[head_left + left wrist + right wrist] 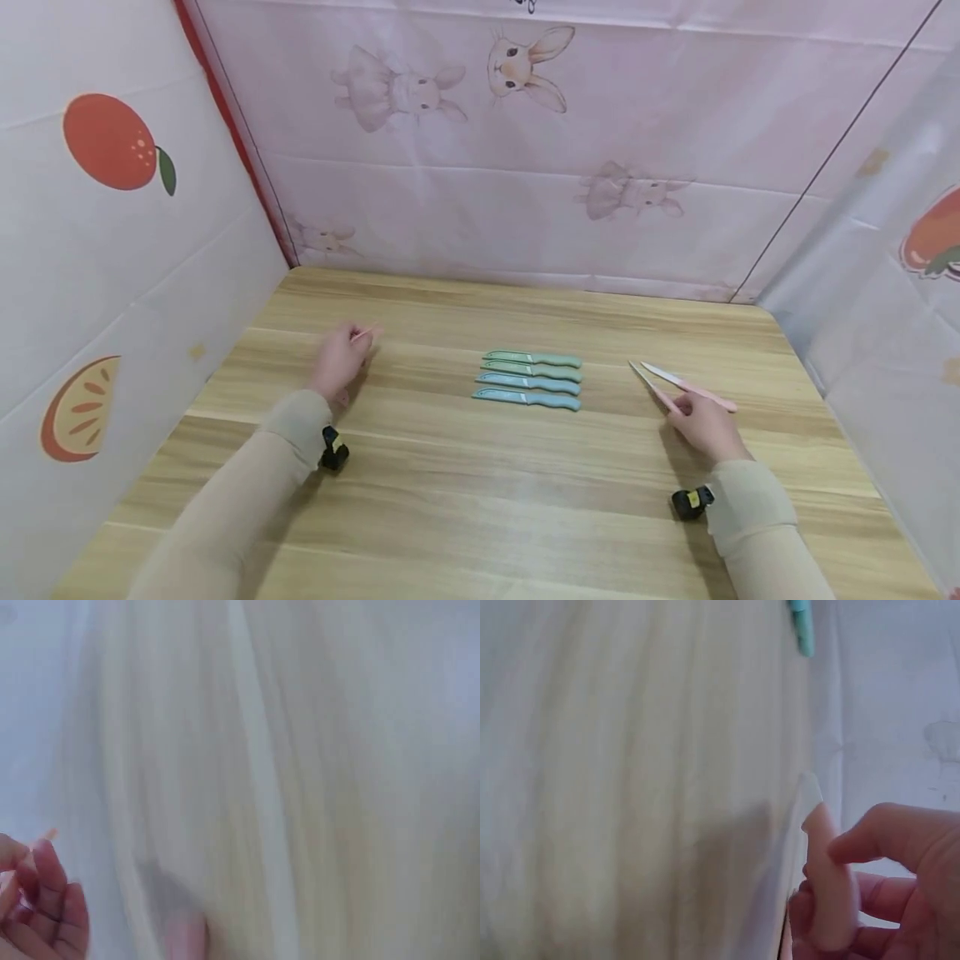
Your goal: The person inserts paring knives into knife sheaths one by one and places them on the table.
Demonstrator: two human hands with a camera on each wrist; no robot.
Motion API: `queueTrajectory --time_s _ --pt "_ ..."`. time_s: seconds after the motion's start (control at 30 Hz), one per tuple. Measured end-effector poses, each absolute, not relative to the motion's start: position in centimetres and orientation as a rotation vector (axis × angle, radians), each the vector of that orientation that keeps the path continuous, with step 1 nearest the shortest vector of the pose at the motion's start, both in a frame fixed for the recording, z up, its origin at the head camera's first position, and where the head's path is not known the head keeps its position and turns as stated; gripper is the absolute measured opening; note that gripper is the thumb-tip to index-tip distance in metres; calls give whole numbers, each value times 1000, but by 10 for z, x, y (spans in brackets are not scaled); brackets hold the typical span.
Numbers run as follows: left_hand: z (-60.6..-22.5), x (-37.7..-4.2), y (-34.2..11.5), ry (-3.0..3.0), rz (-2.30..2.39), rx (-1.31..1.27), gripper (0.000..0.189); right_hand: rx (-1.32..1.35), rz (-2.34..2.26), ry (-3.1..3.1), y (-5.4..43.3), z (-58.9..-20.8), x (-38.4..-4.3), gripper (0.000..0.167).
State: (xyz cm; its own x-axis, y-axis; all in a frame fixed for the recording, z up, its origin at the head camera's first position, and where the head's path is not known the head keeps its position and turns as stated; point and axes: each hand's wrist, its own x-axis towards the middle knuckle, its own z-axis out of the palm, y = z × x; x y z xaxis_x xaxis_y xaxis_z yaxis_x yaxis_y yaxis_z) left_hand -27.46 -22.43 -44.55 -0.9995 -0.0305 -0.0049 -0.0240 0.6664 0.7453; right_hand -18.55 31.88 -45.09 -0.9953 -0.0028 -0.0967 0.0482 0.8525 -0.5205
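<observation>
In the head view my left hand [341, 360] pinches a slim pink piece [363, 334] above the left side of the table. It is mostly hidden by the fingers, and its kind cannot be told. At the right, my right hand [705, 425] grips a knife [662, 395] by its pink handle, the bare pale blade pointing away from me. The right wrist view shows that handle [831, 889] between thumb and fingers. Just beyond it on the table lies a second pink-handled knife [686, 385], its blade bare.
Mid-table, two green knives [557, 360] and two blue knives [553, 402] lie in a neat stack of rows, blades to the left, handles to the right. Patterned cloth walls [465, 208] enclose the wooden table [480, 517] at the back and both sides.
</observation>
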Motion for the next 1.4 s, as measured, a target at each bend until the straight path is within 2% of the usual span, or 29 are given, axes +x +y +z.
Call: queueTrajectory --time_s 0.13,0.4,0.57,0.67,0.8,0.87,0.93,1.1,1.4 --pt "-440 -259 -197 -2630 -1733 205 26 80 -952 2935 314 -445 -180 40" --pt "-439 -239 -143 -2108 -2390 406 12 223 -1049 2968 312 -436 -169 48" --pt "-440 -227 -109 -1711 -2713 443 27 423 -1213 2946 311 -435 -165 52" --pt "-443 -220 -90 -1636 -2741 420 26 572 -1425 2885 307 -431 -163 54" --pt "-445 -212 -70 -1583 -2799 366 19 746 -2377 2361 292 -424 -163 29" --pt "-445 -207 -63 -1561 -2850 354 19 724 -2892 1919 282 -420 -163 17" --pt "-444 -203 -59 -1548 -2906 338 24 647 -3207 1528 271 -416 -163 16" --pt "-439 -194 -52 -1631 -2962 317 32 559 -3335 1270 241 -407 -161 22" --pt "-430 -184 -40 -1791 -2941 107 35 482 -3177 1511 197 -415 -163 15"
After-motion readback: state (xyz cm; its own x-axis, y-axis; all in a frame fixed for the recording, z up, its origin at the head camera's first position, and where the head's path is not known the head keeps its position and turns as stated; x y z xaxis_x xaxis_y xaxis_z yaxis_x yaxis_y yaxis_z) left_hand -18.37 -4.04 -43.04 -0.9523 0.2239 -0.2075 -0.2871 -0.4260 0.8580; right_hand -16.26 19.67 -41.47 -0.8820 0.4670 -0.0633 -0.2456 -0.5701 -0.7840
